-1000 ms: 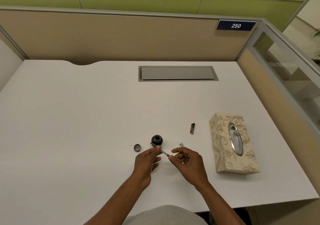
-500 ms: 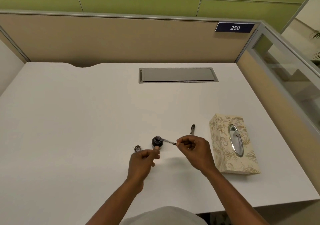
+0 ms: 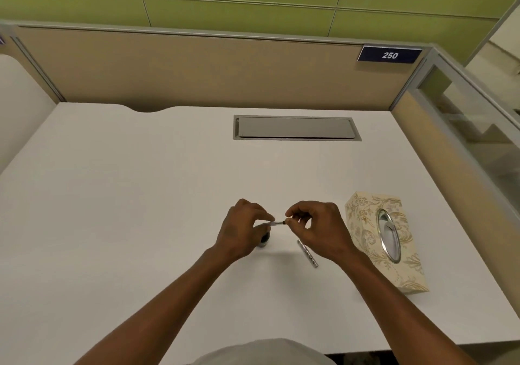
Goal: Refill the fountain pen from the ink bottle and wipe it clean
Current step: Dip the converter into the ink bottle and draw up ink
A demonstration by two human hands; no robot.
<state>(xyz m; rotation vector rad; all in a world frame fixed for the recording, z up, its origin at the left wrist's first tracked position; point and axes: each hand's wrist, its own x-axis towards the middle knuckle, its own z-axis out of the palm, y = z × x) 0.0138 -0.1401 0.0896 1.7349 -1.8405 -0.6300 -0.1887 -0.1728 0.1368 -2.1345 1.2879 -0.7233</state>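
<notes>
Hands pinch a thin pen section (image 3: 278, 223) between left hand (image 3: 242, 232) and right hand (image 3: 318, 229); ink bottle (image 3: 265, 240) just beneath the grip could tip if nudged.

white desk (image 3: 140, 196), cream floral tissue box (image 3: 363, 224)

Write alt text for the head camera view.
Two bare hands, left hand and right hand, pinch a thin pen part between them above a mostly hidden ink bottle on a white desk. A patterned tissue box sits to the right.
</notes>
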